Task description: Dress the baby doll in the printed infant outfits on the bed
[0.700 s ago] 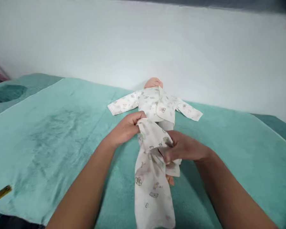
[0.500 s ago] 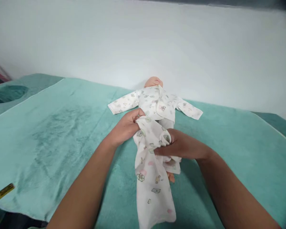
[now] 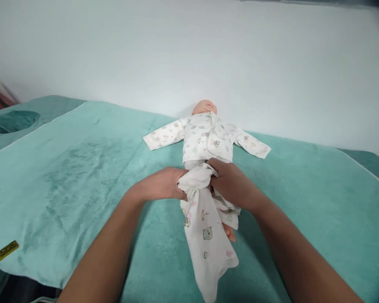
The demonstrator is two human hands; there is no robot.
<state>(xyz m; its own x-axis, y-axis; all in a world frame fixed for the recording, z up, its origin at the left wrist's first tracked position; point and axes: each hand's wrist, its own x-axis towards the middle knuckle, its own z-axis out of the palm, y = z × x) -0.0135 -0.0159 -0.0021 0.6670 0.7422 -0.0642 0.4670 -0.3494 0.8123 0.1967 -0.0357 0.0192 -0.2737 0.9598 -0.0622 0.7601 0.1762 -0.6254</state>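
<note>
Teal towel (image 3: 66, 168) covered the surface up to a white wall (image 3: 271, 63). The doll (image 3: 204, 107) lay on its back at centre frame, head toward the wall, in a printed shirt (image 3: 205, 139) with its sleeves spread. Your left hand (image 3: 161, 185) and right hand (image 3: 232, 183) met just below the shirt hem. Each grip was clamped on the bunched top of the printed pants (image 3: 208, 235), fingers curled into the cloth. The pants trailed toward the bottom of the frame, one leg limp, and a bare foot (image 3: 230, 232) showed beside it under your right wrist. By the look of it, you were working the waistband at the doll's waist. A further pull would call for both grips held firm and even, with the foot kept clear of the folds. A yellow strip (image 3: 1, 253) lay at lower left.
</note>
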